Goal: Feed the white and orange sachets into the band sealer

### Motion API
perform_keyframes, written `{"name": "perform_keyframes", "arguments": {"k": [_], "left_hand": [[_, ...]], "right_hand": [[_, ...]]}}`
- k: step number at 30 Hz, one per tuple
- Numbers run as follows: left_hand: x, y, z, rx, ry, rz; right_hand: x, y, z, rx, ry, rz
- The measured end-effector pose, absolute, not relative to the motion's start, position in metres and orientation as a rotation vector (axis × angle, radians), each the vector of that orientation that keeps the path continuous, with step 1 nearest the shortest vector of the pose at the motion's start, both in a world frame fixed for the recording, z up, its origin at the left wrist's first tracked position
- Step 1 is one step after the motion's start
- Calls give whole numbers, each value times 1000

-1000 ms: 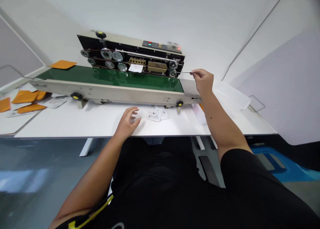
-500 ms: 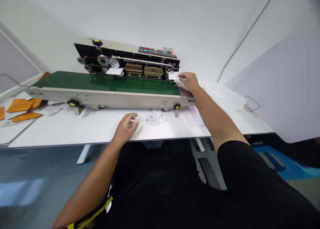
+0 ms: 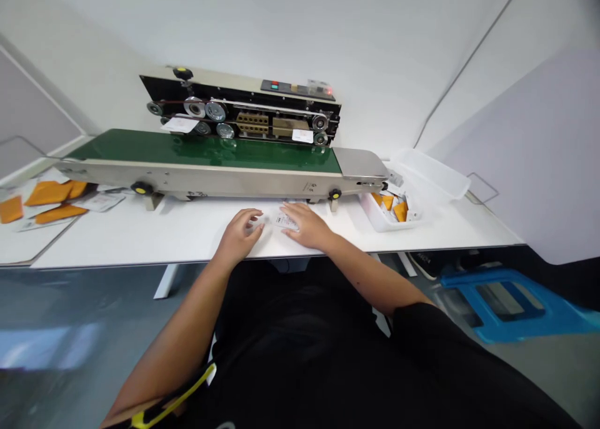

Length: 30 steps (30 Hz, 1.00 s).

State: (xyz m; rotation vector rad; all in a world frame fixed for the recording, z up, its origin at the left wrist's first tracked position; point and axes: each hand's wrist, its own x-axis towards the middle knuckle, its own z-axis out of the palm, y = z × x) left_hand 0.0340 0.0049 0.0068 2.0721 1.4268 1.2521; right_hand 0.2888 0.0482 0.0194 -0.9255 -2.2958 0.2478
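My right hand [image 3: 305, 224] lies over a small white printed packet [image 3: 284, 220] on the table, fingers stretched out and touching it; part of the packet is hidden under them. To its left, my left hand [image 3: 238, 236] hovers by the packet with fingers curved and thumb apart, holding nothing. Behind both hands stands a band sealing machine [image 3: 239, 110] with a green conveyor belt [image 3: 206, 151]. One white packet [image 3: 302, 136] sits in the machine's right end, and another white packet [image 3: 180, 124] sticks out near its left rollers.
An open clear plastic box [image 3: 391, 224] of orange and white packets stands at the right, with a clear lid or tray [image 3: 434, 174] behind it. Orange and white packets [image 3: 49, 192] are piled at the left. A blue stool [image 3: 510, 304] is on the floor at right.
My right hand has let go of the packet at the machine's right end and come down to the packets on the table. Both packets in the machine have travelled left.
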Motion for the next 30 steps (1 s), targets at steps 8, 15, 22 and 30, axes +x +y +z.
{"name": "perform_keyframes", "arguments": {"k": [8, 15, 22, 30], "left_hand": [[35, 3, 7, 2092, 1440, 1252], [35, 5, 7, 2085, 1443, 1245], [35, 5, 9, 2060, 1467, 1224], [33, 4, 9, 2076, 1467, 1224]], "right_hand": [[276, 41, -12, -915, -2129, 506], [292, 28, 2, -1113, -1394, 648], [322, 63, 54, -1013, -1263, 787], [409, 202, 149, -1193, -1224, 591]]}}
